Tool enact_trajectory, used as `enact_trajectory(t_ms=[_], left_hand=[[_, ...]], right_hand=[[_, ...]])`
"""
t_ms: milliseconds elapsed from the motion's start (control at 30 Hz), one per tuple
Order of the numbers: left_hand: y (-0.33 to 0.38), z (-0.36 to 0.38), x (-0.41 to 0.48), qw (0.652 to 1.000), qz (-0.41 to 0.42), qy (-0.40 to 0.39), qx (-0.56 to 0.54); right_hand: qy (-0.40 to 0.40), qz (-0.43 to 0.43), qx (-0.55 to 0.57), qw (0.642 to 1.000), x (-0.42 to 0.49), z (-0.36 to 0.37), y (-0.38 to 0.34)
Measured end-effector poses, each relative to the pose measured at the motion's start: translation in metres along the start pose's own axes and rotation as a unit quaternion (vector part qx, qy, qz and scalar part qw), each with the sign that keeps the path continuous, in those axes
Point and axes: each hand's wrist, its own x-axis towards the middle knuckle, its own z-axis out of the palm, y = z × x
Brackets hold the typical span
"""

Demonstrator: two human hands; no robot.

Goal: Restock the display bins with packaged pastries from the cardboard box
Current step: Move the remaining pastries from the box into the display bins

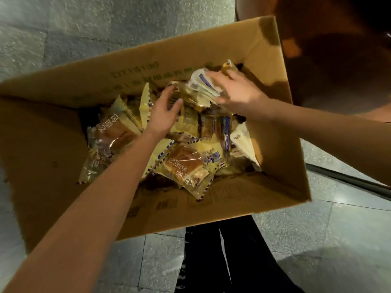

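Note:
An open cardboard box [131,81] stands on the floor below me, holding several yellow-wrapped pastry packets [186,166]. Both my hands are inside it at the far side. My right hand [239,89] grips a bunch of packets [201,87], fingers over the top and thumb underneath. My left hand [165,113] is at the left end of that same bunch, fingers curled round it and thumb stretched toward it. The bunch is lifted a little above the loose packets. No display bin is in view.
The box flaps [42,155] fold outward at left, far side and right. Grey stone floor tiles [63,28] surround the box. My dark trouser legs [222,261] are just below it. A dark rounded brown object [338,49] fills the upper right.

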Motion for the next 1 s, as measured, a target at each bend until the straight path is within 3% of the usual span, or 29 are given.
enact_trajectory(t_ms=[300,567,767,1000], left_hand=[[-0.025,0.028,0.054,0.999,-0.026,0.03,0.032],[-0.039,0.045,0.065,0.994,-0.043,0.04,-0.093],[-0.037,0.057,0.064,0.965,-0.057,0.098,-0.236],[-0.019,0.08,0.072,0.969,-0.063,0.134,-0.199]], right_hand=[[0.008,-0.013,-0.036,0.999,0.046,0.04,0.015],[-0.026,0.013,-0.037,0.999,0.042,0.049,0.011],[-0.034,0.038,-0.026,0.998,0.043,0.049,0.012],[0.003,0.033,0.014,0.999,0.035,0.048,0.013]])
